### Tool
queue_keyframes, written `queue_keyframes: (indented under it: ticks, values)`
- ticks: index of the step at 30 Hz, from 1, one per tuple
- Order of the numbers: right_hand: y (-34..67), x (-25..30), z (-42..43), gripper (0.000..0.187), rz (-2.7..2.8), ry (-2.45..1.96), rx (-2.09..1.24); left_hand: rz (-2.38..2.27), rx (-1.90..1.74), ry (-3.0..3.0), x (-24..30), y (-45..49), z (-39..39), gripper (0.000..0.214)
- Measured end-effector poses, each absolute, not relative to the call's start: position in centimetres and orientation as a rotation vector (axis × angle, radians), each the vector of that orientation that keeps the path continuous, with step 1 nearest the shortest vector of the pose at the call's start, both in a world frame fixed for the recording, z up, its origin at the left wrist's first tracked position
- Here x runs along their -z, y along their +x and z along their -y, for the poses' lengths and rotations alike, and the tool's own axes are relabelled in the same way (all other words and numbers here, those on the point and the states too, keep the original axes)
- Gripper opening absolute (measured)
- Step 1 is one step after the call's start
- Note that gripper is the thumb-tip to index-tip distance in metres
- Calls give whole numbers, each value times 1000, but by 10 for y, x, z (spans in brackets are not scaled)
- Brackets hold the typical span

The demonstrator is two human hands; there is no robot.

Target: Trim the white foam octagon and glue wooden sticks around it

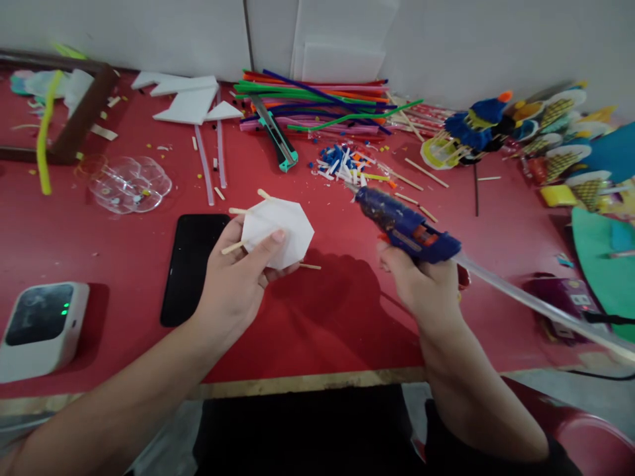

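Observation:
My left hand (pixel 243 264) is closed around a white hexagonal foam piece (pixel 292 225), thumb flat on its top face. Several thin wooden sticks (pixel 234 247) poke out past its left edge; how they join it is hidden. In my right hand (pixel 421 277) is a blue glue gun (pixel 407 225), fingers wrapped round its handle. Its metal tip points left, apart from the foam piece. A long clear glue stick (pixel 526 297) runs out of the gun's back end to the right.
A black phone (pixel 186 277) lies left of my left hand. Behind are a utility knife (pixel 275 135), pipe cleaners (pixel 317 102), small scraps (pixel 344 162) and white foam cut-outs (pixel 186 99). A white device (pixel 44 330) sits at left, decorated crafts (pixel 560 139) at right.

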State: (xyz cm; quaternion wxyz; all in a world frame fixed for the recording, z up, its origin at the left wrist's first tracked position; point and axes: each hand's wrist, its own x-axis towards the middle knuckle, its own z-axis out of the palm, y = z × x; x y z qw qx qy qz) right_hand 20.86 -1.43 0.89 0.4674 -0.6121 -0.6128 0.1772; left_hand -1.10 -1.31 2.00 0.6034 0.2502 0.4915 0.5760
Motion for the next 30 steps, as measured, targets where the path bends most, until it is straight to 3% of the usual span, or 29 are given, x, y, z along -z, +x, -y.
queue_keyframes:
  ticks: [2, 10, 30]
  values:
    - [204, -12, 19, 3, 1532, -1427, -513, -1141, -1356, 585, -19, -11, 13, 39]
    - [193, -25, 31, 24, 1898, -1186, -321, -1129, -1330, 636, -19, -11, 15, 30]
    - [193, -20, 33, 12, 1845, -1290, -197, -1106, -1439, 787, -12, -10, 16, 26]
